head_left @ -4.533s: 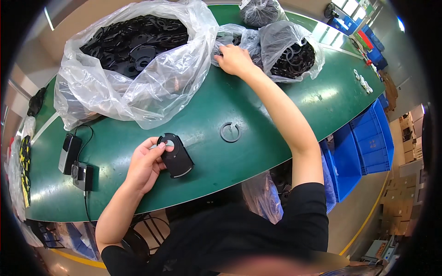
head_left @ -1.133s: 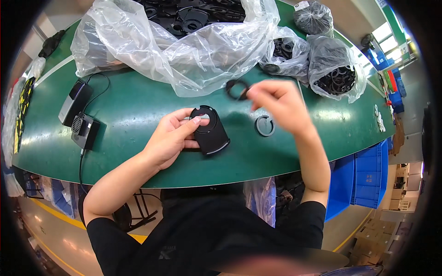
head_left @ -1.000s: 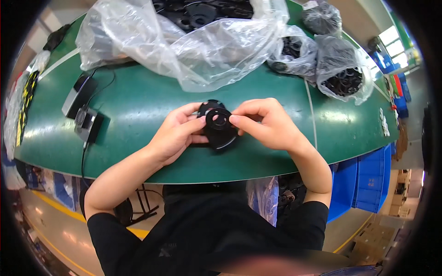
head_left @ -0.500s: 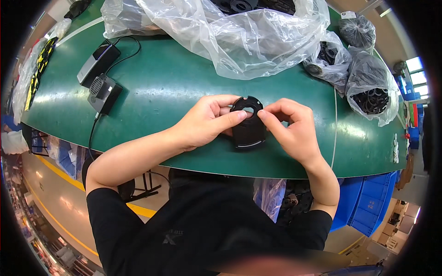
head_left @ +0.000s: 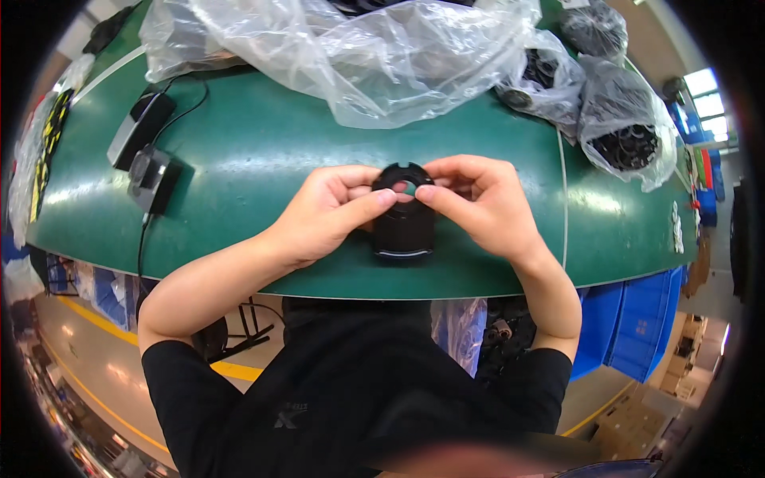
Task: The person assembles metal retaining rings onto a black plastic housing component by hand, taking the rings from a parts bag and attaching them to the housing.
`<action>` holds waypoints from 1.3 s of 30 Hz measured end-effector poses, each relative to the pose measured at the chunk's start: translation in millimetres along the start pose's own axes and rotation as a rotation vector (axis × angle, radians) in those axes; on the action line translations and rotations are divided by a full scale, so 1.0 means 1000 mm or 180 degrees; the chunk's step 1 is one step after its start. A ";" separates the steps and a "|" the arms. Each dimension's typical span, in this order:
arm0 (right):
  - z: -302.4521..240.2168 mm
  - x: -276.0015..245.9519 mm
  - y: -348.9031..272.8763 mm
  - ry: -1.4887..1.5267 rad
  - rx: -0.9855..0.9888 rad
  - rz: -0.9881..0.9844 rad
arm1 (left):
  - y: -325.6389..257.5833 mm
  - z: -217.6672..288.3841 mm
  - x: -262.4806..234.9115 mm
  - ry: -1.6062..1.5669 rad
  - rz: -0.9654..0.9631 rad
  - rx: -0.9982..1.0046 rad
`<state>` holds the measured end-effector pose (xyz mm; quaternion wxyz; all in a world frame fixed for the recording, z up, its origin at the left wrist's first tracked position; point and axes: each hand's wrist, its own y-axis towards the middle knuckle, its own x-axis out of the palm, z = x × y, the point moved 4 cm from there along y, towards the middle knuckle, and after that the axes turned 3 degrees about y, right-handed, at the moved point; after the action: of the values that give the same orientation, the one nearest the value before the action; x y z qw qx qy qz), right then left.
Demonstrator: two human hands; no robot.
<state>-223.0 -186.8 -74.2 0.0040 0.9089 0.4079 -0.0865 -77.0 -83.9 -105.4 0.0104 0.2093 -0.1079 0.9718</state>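
A black plastic part (head_left: 404, 229) with a round ring-shaped top and a straight-sided lower body is held above the green table. My left hand (head_left: 328, 209) grips the left side of its ring, thumb on the front face near the hole and fingers behind. On the opposite side, my right hand (head_left: 476, 201) pinches the ring in the same way, its thumb close to the hole's edge. Fingertips show through the round opening. A pale line runs along the part's lower edge. Whether a smaller piece lies under the thumbs is hidden.
A large clear plastic bag (head_left: 382, 72) with black parts lies along the table's far side. Smaller bags of black rings (head_left: 625, 147) stand at the far right. A black boxy device (head_left: 151, 179) with a cable sits at left. Blue crates (head_left: 637, 327) are below the right edge.
My right hand has closed onto the ring's right side, where before its fingertips pinched at the edge. The part now faces me more squarely. The whole view has shifted slightly.
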 end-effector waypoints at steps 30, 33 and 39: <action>-0.004 -0.015 -0.011 -0.2508 -0.0831 0.0060 | 0.000 0.002 -0.008 -0.0256 0.0321 -0.0297; -0.008 -0.016 -0.009 -0.2126 -0.0934 0.0291 | -0.001 0.003 -0.008 -0.0163 0.0251 -0.0305; -0.022 -0.002 -0.011 -0.1322 -0.1339 0.0445 | 0.000 0.003 -0.006 -0.0399 0.0166 -0.0377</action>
<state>-229.2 -179.4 -51.3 0.2815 0.8769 0.3438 -0.1836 -70.6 -83.9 -105.1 -0.0094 0.2659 -0.1710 0.9487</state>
